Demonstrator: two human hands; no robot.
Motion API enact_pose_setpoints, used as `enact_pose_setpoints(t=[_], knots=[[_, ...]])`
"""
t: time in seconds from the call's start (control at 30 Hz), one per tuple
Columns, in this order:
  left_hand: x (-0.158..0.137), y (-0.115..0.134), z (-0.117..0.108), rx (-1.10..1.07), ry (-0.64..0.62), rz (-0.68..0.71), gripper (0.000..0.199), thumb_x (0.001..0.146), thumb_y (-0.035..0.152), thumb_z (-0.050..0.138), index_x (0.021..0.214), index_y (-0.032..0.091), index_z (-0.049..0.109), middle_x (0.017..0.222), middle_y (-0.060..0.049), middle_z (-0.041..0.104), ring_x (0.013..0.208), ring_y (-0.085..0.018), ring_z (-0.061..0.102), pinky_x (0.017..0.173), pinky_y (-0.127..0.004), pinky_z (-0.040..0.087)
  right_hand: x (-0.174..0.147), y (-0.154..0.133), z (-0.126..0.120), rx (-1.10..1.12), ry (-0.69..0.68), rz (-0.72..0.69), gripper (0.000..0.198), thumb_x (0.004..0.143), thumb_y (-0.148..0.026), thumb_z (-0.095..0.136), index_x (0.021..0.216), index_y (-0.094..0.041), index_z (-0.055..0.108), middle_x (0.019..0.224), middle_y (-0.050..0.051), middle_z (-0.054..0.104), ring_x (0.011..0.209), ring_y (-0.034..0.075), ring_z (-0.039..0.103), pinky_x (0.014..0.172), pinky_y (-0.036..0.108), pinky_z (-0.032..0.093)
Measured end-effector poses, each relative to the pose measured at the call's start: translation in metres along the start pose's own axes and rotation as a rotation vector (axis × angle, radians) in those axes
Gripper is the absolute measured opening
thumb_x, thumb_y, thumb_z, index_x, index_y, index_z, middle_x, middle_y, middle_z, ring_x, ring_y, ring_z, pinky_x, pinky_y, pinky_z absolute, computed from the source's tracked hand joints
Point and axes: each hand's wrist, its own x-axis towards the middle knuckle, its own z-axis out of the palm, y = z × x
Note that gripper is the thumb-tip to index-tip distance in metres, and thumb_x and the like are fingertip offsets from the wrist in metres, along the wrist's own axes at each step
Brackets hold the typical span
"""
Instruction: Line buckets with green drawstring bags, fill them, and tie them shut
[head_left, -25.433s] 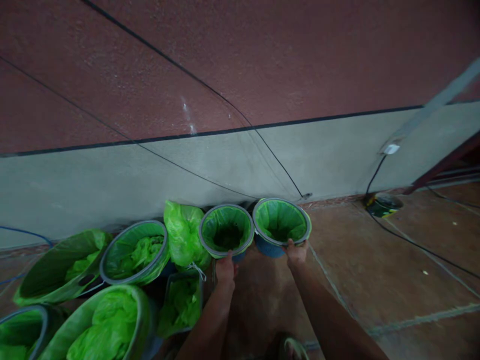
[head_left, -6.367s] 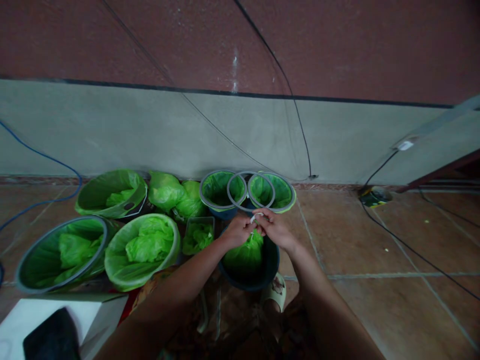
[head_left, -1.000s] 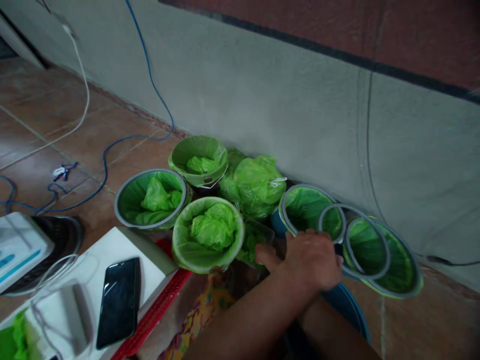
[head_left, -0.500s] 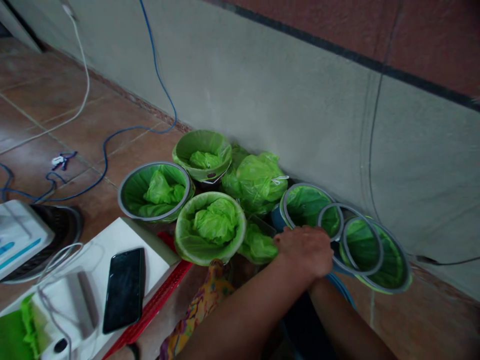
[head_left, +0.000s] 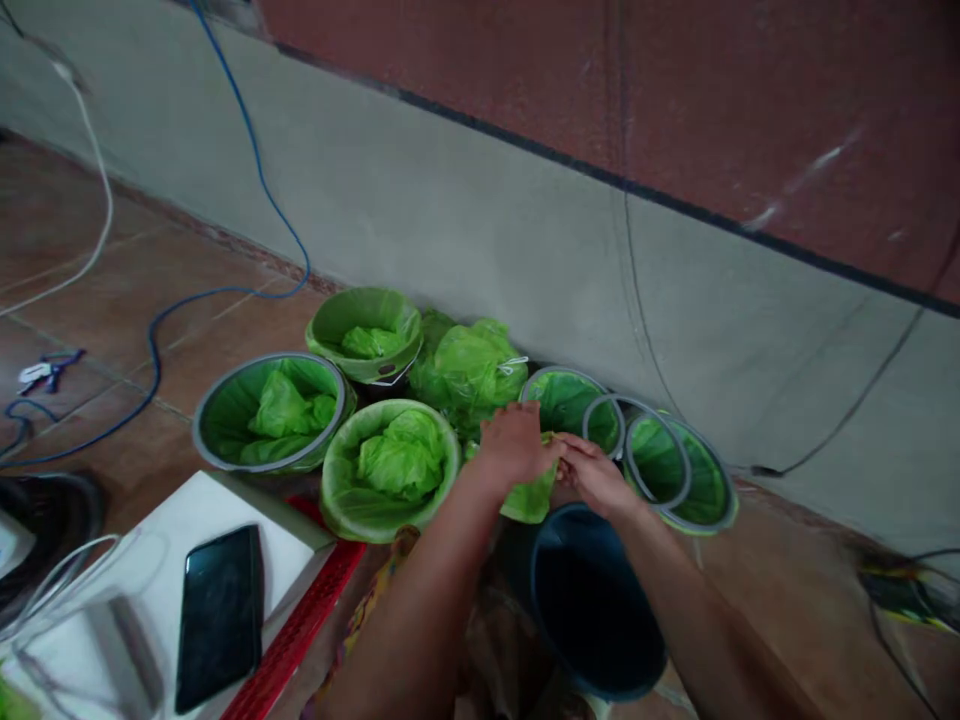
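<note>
A thin green plastic bag (head_left: pixel 529 500) hangs between my hands above the floor. My left hand (head_left: pixel 517 442) is closed on its upper left part, the fingertips mostly hidden behind the back of the hand. With bunched fingers, my right hand (head_left: pixel 592 475) pinches the bag's upper right edge. Just below my hands stands a dark blue bin (head_left: pixel 598 600), its mouth facing me and no liner visible in it. Beyond my right hand are bins with green liners and grey rims, one lined bin (head_left: pixel 562 395) behind and another lined bin (head_left: pixel 705 480) to the right.
Green-lined bins (head_left: pixel 390 470) and a tied green bundle (head_left: pixel 476 365) sit to the left by the wall (head_left: pixel 465 230). A phone (head_left: pixel 219 615) lies on a white box (head_left: pixel 292 560) beside a red basket edge (head_left: pixel 300 640). A blue cable (head_left: pixel 156 350) crosses the floor.
My hands have come apart from their overlapped position, and the green bag now hangs between them. The dark blue bin has come into view below. My view has swung to the right.
</note>
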Motion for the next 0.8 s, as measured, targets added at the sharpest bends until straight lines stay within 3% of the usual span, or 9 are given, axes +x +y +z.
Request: enact_pose_setpoints(t=[0.1,0.17,0.27,0.33,0.47,0.53,0.63,0.73,0.8], knots=[[-0.002,-0.004,-0.012,-0.102,-0.046,0.163,0.08,0.052,0.043,0.085,0.125,0.022,0.06,0.134,-0.015,0.059,0.123,-0.036,0.054,0.097,-0.041,0.044,-0.017,-0.033,-0.01,0.157,0.062,-0.061,0.033,0.063,-0.042,0.084,0.08,-0.021,0.065,0.063,-0.006,0.063,0.048,0.007,0.053,0.047,0.018,0.043],[-0.005,0.0,-0.012,-0.194,-0.143,0.295,0.079,0.047,0.04,0.087,0.12,0.022,0.064,0.121,-0.011,0.067,0.108,-0.032,0.064,0.088,-0.036,0.049,-0.03,-0.058,-0.019,0.197,0.126,-0.119,0.031,0.066,-0.043,0.081,0.082,-0.022,0.067,0.075,-0.002,0.07,0.062,0.013,0.062,0.058,0.024,0.051],[-0.01,0.013,0.002,-0.259,-0.352,0.382,0.035,0.062,0.03,0.076,0.095,0.019,0.073,0.085,-0.004,0.074,0.076,-0.024,0.067,0.069,-0.03,0.05,-0.054,-0.087,-0.04,0.235,0.231,-0.195,0.028,0.07,-0.047,0.076,0.082,-0.023,0.067,0.08,0.0,0.073,0.078,0.019,0.068,0.072,0.03,0.055],[-0.013,0.022,0.017,-0.313,-0.432,0.317,0.014,0.072,0.026,0.064,0.078,0.017,0.072,0.071,-0.001,0.071,0.067,-0.02,0.064,0.063,-0.028,0.049,-0.075,-0.095,-0.054,0.265,0.259,-0.27,0.029,0.073,-0.05,0.073,0.089,-0.026,0.068,0.088,0.0,0.074,0.088,0.019,0.068,0.08,0.031,0.054],[-0.017,0.037,0.041,-0.643,-0.439,0.035,0.019,0.076,0.031,0.061,0.074,0.015,0.071,0.067,-0.003,0.069,0.058,-0.016,0.061,0.055,-0.027,0.048,-0.121,-0.081,-0.069,0.209,0.255,-0.361,0.045,0.08,-0.058,0.064,0.116,-0.032,0.063,0.124,0.002,0.066,0.114,0.02,0.061,0.096,0.036,0.049],[-0.02,0.043,0.047,-0.772,-0.503,-0.049,0.02,0.073,0.033,0.066,0.076,0.015,0.072,0.068,-0.004,0.07,0.058,-0.016,0.061,0.057,-0.027,0.049,-0.135,-0.064,-0.07,0.096,0.249,-0.361,0.055,0.077,-0.051,0.071,0.127,-0.032,0.056,0.133,0.004,0.061,0.121,0.021,0.057,0.103,0.04,0.045],[-0.029,0.05,0.053,-0.815,-0.664,-0.071,0.024,0.068,0.037,0.074,0.079,0.015,0.074,0.069,-0.004,0.07,0.061,-0.017,0.063,0.06,-0.028,0.051,-0.139,-0.039,-0.069,-0.036,0.294,-0.378,0.07,0.069,-0.036,0.081,0.132,-0.031,0.05,0.124,0.005,0.064,0.117,0.021,0.058,0.103,0.041,0.043],[-0.042,0.056,0.061,-0.774,-0.819,-0.064,0.031,0.067,0.043,0.076,0.081,0.015,0.074,0.072,-0.005,0.071,0.063,-0.017,0.064,0.062,-0.029,0.052,-0.131,-0.018,-0.072,-0.007,0.32,-0.403,0.07,0.071,-0.035,0.078,0.134,-0.03,0.047,0.112,0.003,0.066,0.106,0.019,0.061,0.095,0.038,0.048],[-0.05,0.06,0.068,-0.734,-0.766,-0.043,0.032,0.068,0.046,0.076,0.079,0.015,0.074,0.071,-0.006,0.071,0.064,-0.018,0.065,0.062,-0.029,0.053,-0.128,-0.006,-0.079,-0.035,0.315,-0.418,0.065,0.073,-0.034,0.075,0.132,-0.029,0.049,0.116,0.004,0.065,0.106,0.019,0.06,0.094,0.037,0.048]])
